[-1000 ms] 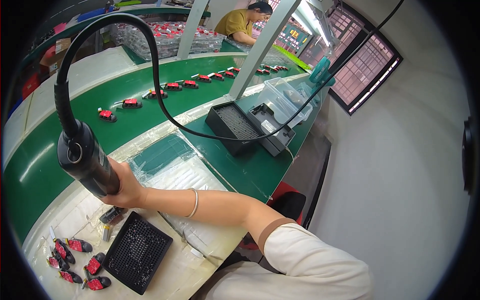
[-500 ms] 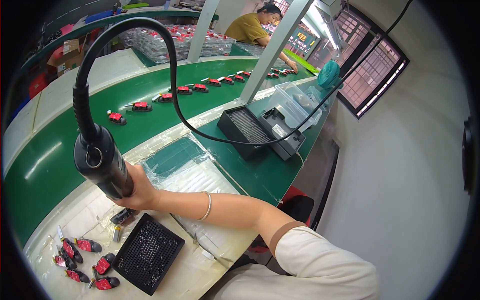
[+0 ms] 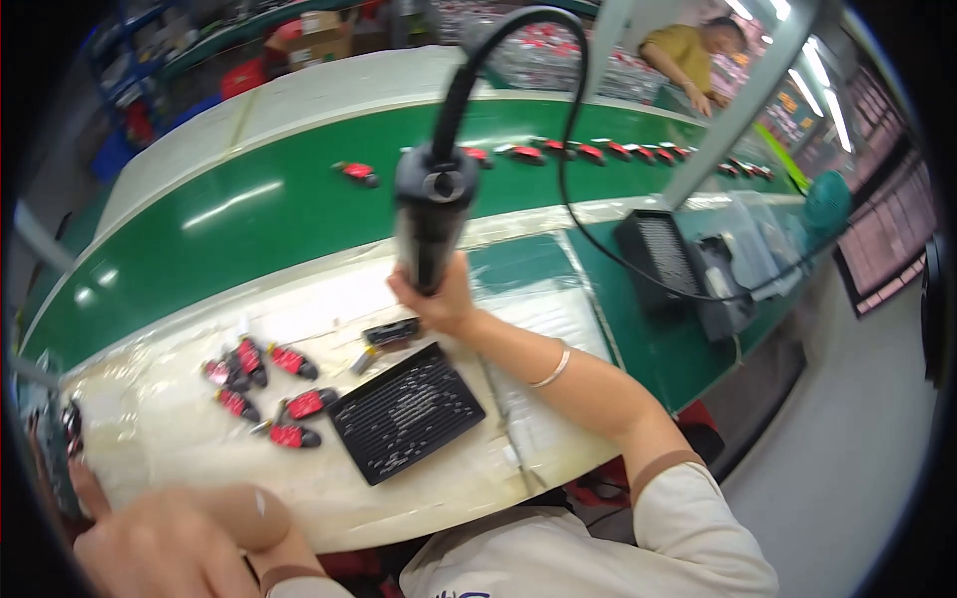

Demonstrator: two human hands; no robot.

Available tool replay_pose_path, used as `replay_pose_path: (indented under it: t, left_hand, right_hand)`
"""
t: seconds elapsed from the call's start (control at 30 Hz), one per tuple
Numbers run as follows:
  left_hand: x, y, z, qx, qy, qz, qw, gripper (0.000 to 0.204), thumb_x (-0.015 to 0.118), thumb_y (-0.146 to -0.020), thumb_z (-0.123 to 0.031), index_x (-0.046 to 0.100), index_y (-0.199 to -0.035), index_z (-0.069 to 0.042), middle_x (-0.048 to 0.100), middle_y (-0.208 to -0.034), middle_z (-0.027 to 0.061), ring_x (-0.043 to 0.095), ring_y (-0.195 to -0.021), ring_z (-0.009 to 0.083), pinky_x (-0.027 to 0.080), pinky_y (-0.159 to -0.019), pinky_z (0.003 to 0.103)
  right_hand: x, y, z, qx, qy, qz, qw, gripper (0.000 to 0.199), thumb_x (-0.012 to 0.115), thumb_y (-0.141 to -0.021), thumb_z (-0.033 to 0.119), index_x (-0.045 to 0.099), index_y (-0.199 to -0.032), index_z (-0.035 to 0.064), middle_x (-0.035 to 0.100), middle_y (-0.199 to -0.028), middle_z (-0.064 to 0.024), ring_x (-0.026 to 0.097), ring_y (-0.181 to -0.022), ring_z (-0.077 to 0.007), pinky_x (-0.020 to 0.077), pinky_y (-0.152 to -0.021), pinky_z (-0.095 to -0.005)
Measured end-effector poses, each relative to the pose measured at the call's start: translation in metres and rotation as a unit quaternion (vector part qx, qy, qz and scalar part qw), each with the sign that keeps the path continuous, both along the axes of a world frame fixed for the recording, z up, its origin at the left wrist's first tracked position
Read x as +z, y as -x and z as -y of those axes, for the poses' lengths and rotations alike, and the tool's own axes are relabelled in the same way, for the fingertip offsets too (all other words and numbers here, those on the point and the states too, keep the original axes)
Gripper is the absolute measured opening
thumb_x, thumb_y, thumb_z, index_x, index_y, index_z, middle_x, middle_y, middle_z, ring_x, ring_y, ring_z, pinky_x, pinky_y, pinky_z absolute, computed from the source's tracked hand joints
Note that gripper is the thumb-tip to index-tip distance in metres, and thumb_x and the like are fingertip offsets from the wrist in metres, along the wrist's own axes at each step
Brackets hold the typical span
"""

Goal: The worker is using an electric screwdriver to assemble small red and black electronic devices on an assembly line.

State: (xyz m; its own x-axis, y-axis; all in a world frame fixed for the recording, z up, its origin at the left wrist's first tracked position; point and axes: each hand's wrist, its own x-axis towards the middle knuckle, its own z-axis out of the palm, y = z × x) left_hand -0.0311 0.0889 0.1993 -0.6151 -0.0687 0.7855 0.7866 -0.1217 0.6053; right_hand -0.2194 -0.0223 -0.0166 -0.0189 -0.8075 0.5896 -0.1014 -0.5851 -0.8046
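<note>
My right hand (image 3: pixel 439 294) grips a black electric screwdriver (image 3: pixel 435 214), held upright with its cable looping from the top. Just below that hand lies an open black device housing (image 3: pixel 391 332), a small silver-and-yellow battery (image 3: pixel 363 360) beside it. A black perforated screw tray (image 3: pixel 409 414) with small screws scattered in it sits nearer me. To its left lie several red-and-black small devices (image 3: pixel 291 362) with batteries sticking out. My left hand (image 3: pixel 159 548) is at the lower left, smeared by motion, so its fingers do not read clearly.
Behind the pale worktop (image 3: pixel 159 434) runs a green conveyor (image 3: pixel 249 219) with a row of red-and-black devices. At the right stand a black box (image 3: pixel 658 254), a clear plastic bin (image 3: pixel 763 239) and a teal fan (image 3: pixel 827 202). A co-worker (image 3: pixel 688 65) reaches over the belt's far end.
The view has swung left, shifting the scene rightward in the picture. My left hand has come into view at the lower left. The screwdriver remains in my right hand.
</note>
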Motion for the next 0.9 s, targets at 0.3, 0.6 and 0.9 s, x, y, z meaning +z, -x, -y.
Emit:
replay_pose_path:
  t: [0.3, 0.6, 0.9]
  left_hand:
    - [-0.048, -0.005, 0.065, 0.192, 0.206, 0.423, 0.861, 0.026, 0.067, -0.080, -0.017, 0.063, -0.100, 0.000, 0.065, -0.093, 0.0104, 0.062, -0.086, 0.0180, 0.049, -0.075, 0.029]
    - [-0.190, 0.018, 0.086, 0.590, 0.347, 0.444, 0.578, 0.026, 0.068, -0.071, -0.019, 0.062, -0.094, -0.009, 0.061, -0.089, 0.0044, 0.056, -0.092, 0.0227, 0.033, -0.096, 0.041]
    - [-0.215, -0.048, 0.061, 0.800, 0.306, 0.470, 0.215, 0.032, 0.058, -0.078, -0.022, 0.050, -0.100, 0.000, 0.048, -0.116, 0.0208, 0.036, -0.120, 0.0411, 0.018, -0.099, 0.064]
  right_hand:
    - [-0.002, 0.008, 0.000, 0.025, 0.018, 0.035, 0.999, 0.012, 0.065, -0.076, 0.000, 0.055, -0.083, -0.0018, 0.058, -0.067, -0.0037, 0.057, -0.058, -0.0096, 0.0460, -0.052, -0.0223]
    - [-0.012, 0.008, 0.006, 0.059, -0.008, 0.064, 0.996, 0.020, 0.059, -0.083, 0.004, 0.045, -0.096, -0.0004, 0.054, -0.067, -0.0056, 0.055, -0.059, -0.0127, 0.0463, -0.055, -0.0251]
    - [0.011, 0.006, -0.006, 0.076, -0.032, 0.136, 0.987, 0.020, 0.056, -0.084, 0.009, 0.041, -0.094, 0.0020, 0.054, -0.062, -0.0061, 0.053, -0.056, -0.0130, 0.0460, -0.060, -0.0267]
